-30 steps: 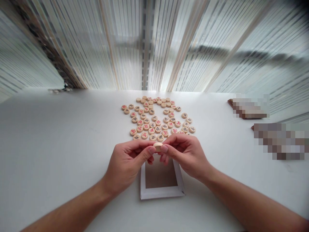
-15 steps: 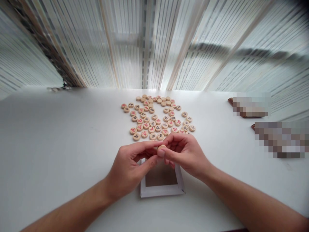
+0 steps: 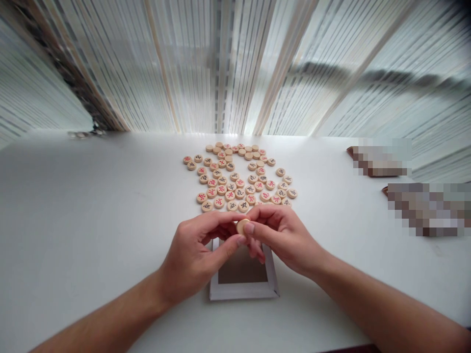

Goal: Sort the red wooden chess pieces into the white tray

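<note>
Pinched at the fingertips of both hands, above the near part of the white worktop (image 3: 91, 206): a single round wooden xiangqi piece (image 3: 242, 226), tipped up on edge, pale face toward the camera. Left hand (image 3: 195, 255) closed on it from the left with thumb and forefinger. Right hand (image 3: 283, 235) closed on it from the right, thumb along the top, remaining fingers curled underneath. Directly below, partly hidden by the fingers: a shallow white cardboard box (image 3: 243, 292), open, brown inside, lying flat on the worktop.

Just beyond the hands: a loose spread of matching pieces (image 3: 239, 179), flat on the worktop, most of them character side up.

Judged light, hard and stiff, with a smooth turned rim. Probably a little slippery in a fingertip pinch and apt to roll away if dropped on edge, though hardly fragile. Best taken across the rim, thumb against forefinger, or flat by the two faces.

Red and black Chinese characters on the spread pieces, too small to read; several at the far end blank side up. No character legible on the held piece. No brand or label visible on the box. At the right, two brownish things (image 3: 382, 158) under pixelation, not identifiable. Behind everything, pale vertical blinds (image 3: 235, 63).
</note>
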A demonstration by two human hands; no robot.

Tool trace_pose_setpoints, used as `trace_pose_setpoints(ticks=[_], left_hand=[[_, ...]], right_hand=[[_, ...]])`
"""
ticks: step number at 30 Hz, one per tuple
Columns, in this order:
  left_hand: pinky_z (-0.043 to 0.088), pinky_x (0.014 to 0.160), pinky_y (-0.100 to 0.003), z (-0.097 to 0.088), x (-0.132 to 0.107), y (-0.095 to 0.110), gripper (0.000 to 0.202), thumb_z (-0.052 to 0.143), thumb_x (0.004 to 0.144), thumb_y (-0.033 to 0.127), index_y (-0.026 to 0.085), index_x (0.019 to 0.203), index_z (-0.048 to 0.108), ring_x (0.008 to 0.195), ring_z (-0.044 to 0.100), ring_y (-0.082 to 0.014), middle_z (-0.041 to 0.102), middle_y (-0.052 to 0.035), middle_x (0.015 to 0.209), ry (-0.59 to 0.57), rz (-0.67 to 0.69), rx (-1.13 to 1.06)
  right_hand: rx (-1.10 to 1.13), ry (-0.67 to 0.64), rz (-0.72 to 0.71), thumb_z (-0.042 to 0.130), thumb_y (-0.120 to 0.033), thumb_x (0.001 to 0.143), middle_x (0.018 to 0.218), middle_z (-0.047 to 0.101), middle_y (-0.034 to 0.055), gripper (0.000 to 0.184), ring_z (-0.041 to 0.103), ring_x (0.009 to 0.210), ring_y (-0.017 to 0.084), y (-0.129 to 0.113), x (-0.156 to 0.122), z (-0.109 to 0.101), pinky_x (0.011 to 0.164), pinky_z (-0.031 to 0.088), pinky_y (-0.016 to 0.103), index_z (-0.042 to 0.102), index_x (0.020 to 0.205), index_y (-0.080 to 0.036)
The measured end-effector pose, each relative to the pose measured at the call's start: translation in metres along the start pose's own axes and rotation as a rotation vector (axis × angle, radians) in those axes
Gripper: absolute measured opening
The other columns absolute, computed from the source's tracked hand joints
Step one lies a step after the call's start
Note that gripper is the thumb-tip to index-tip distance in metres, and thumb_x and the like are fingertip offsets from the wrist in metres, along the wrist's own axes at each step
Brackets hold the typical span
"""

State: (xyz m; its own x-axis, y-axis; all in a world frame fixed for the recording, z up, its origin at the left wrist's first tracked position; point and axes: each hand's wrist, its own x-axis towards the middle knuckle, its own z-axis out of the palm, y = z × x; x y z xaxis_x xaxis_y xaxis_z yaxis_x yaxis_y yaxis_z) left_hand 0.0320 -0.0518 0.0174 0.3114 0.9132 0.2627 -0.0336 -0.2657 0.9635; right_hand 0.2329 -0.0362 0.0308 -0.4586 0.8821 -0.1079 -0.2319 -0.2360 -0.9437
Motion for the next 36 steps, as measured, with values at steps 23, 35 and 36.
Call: trace_pose_setpoints(ticks=[23,35,36], left_hand=[[0.065,0.068,-0.02,-0.0042,0.0065,0.0055,0.018,0.081,0.097,0.03,0.019,0.11,0.086,0.068,0.073,-0.0116,0.078,-0.0017,0.079,0.078,-0.15,-0.269],[0.065,0.072,-0.023,-0.006,0.0081,-0.001,0.025,0.097,0.079,0.025,0.019,0.102,0.089,0.076,0.076,-0.0143,0.086,-0.0073,0.093,0.078,-0.237,-0.424],[0.065,0.072,-0.023,-0.0063,0.0082,-0.0009,0.025,0.098,0.078,0.026,0.019,0.101,0.089,0.076,0.076,-0.0147,0.086,-0.0075,0.092,0.076,-0.245,-0.425]], right_hand=[[-0.215,0.092,-0.378,0.089,-0.015,0.086,0.08,0.079,0.0012,0.015,0.073,0.062,0.012,0.0042,0.0019,-0.0019,0.055,0.061,0.019,0.081,0.098,-0.019],[-0.834,0.142,-0.928,0.085,-0.012,0.09,0.1,0.083,0.008,0.029,0.077,0.073,0.014,0.0059,-0.0022,-0.0059,0.068,0.066,0.023,0.081,0.117,-0.02],[-0.858,0.153,-0.937,0.086,-0.012,0.09,0.099,0.084,0.0077,0.028,0.078,0.074,0.015,0.0061,-0.0028,-0.0058,0.067,0.065,0.023,0.081,0.116,-0.02]])
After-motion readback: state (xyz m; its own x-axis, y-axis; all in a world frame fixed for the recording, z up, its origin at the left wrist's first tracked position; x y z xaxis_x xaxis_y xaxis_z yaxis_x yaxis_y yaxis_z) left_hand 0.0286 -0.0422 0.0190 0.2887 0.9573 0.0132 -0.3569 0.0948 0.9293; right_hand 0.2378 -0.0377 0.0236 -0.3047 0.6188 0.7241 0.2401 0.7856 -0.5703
